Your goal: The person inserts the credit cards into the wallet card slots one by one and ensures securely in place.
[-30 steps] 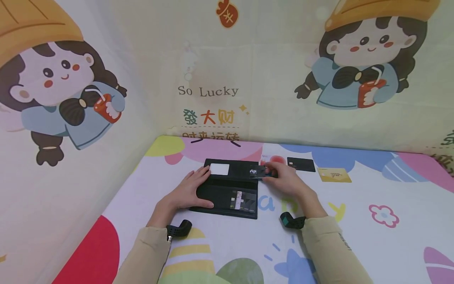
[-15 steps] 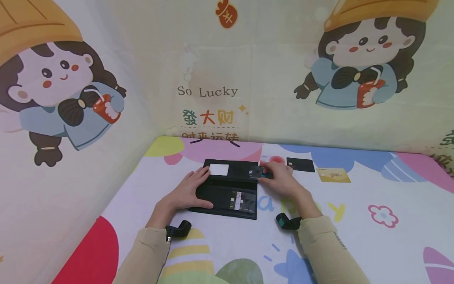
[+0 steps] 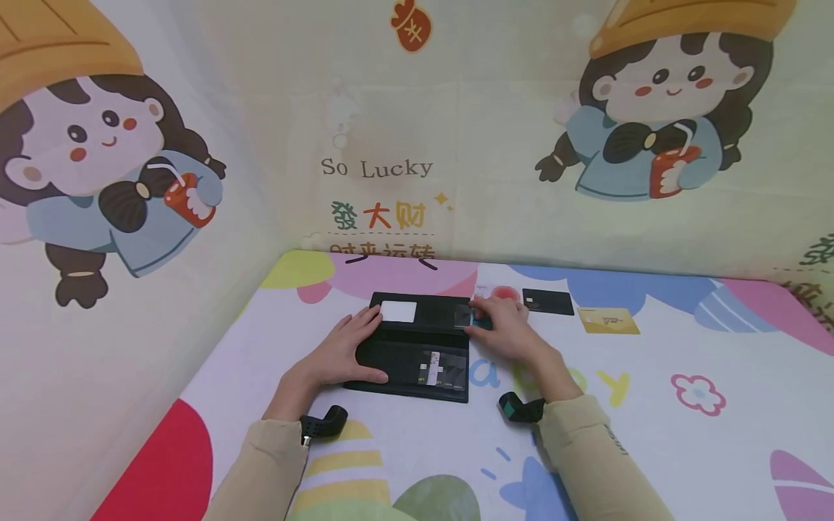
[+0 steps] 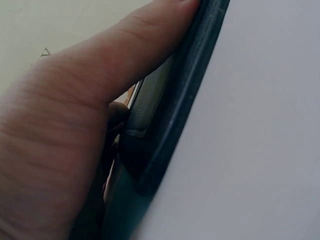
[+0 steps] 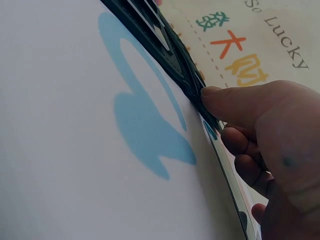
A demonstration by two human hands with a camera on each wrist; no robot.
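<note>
Right hand point(image 3: 510, 330) pinches a card point(image 3: 462, 317), likely light, stiff and best held by its edges; left hand point(image 3: 332, 353) rests spread on a wallet point(image 3: 399, 357).

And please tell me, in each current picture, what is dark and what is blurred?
Head view: bright, fairly even light, wallet clear in outline; left wrist view: dim, the left hand darkened and slightly soft; right wrist view: blue print soft-edged, the right hand shaded.

A dark, rectangular card point(image 3: 463, 317) has slid deeper into an open black leather-look wallet point(image 3: 399, 354), its white "vip" lettering now hidden, the person's right hand point(image 3: 508, 329) closer to the wallet's edge.
</note>
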